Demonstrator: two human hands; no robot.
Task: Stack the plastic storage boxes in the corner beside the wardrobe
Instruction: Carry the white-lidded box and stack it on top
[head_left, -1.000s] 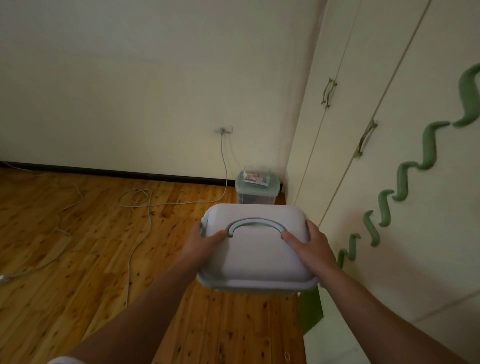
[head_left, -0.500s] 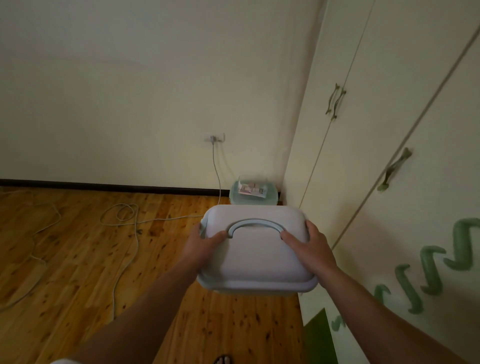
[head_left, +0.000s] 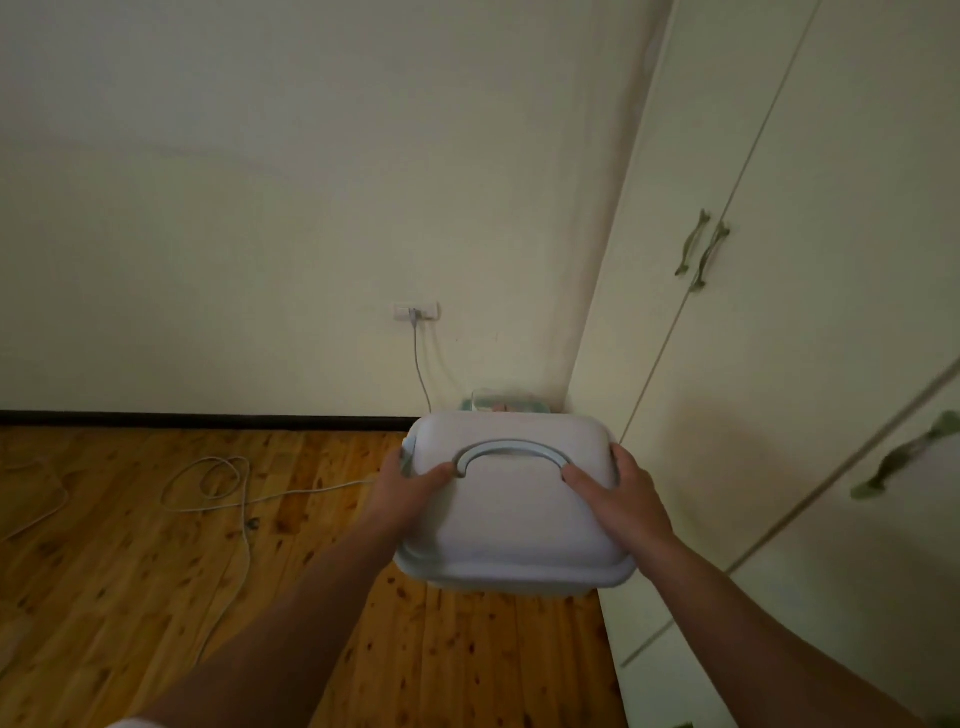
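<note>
I hold a pale plastic storage box (head_left: 511, 514) with a rounded lid and a curved grey-green handle out in front of me, above the floor. My left hand (head_left: 410, 480) grips its left side and my right hand (head_left: 618, 493) grips its right side, thumbs on the lid. Just beyond it, a second box with a green lid (head_left: 506, 403) stands on the floor in the corner beside the wardrobe (head_left: 779, 364); only its top edge shows over the held box.
A white cable (head_left: 218, 488) runs from the wall socket (head_left: 415, 312) and loops across the wooden floor on the left. The wardrobe doors with green handles (head_left: 701, 249) fill the right side. A dark skirting board lines the wall.
The corner, the wardrobe and the green-lidded box have come closer, and the held box now hides most of that box. My grip on the held box is unchanged.
</note>
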